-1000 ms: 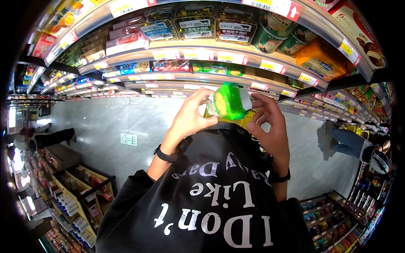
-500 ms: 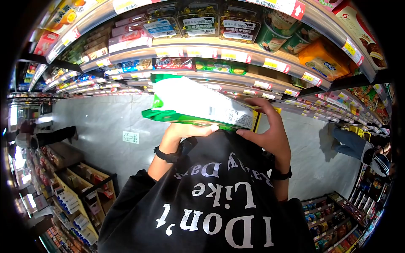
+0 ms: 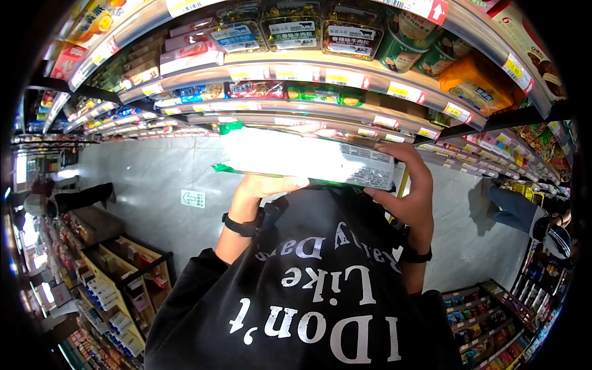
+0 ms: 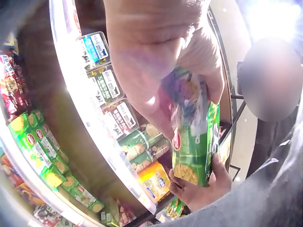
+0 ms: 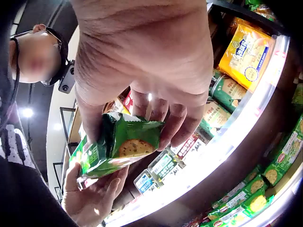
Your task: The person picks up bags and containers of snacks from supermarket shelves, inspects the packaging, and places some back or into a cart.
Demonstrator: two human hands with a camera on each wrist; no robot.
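Note:
A long green biscuit packet (image 3: 308,157) lies crosswise between my hands, its white printed back bright with glare in the head view. My right hand (image 3: 412,188) grips its right end, fingers over the far edge and thumb at the near edge. From below, the left hand (image 3: 265,187) supports the other half, its thumb along the near side and most fingers hidden beneath. The right wrist view shows the packet's green end (image 5: 135,142) with a biscuit picture, pinched between thumb and fingers. In the left wrist view, the green front (image 4: 191,161) spans both hands.
Store shelves (image 3: 290,71) with price tags stand directly ahead, bearing boxed snacks (image 3: 290,34), green tubs (image 3: 401,52) and an orange pack (image 3: 475,86). Similar green packets (image 4: 38,142) lie on a lower shelf. Another person (image 3: 524,216) is in the aisle at right.
The packet has swung from end-on to lengthwise across my body, then rolled so its white back faces up and less green shows. The right hand has shifted slightly outward with it.

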